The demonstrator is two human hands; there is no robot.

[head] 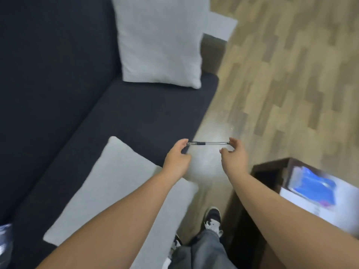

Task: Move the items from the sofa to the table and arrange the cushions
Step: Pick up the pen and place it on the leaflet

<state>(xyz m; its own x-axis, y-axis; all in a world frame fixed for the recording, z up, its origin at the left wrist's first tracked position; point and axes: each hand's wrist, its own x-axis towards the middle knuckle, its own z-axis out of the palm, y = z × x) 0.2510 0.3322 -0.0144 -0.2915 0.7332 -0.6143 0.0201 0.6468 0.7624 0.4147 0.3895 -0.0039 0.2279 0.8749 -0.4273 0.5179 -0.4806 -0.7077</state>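
A clear pen with a black grip is held level in the air above the sofa's front edge. My left hand pinches its left end and my right hand pinches its right end. The dark sofa fills the left of the view. One white cushion leans upright against the backrest at the far end. A second white cushion lies flat on the seat near me, partly under my left forearm. The dark wooden table stands at the lower right.
On the table lies white paper with a blue-patterned item on top. Wood-look floor spreads to the right. My legs and sneakers stand between sofa and table. A blurred blue-white object shows at the left edge.
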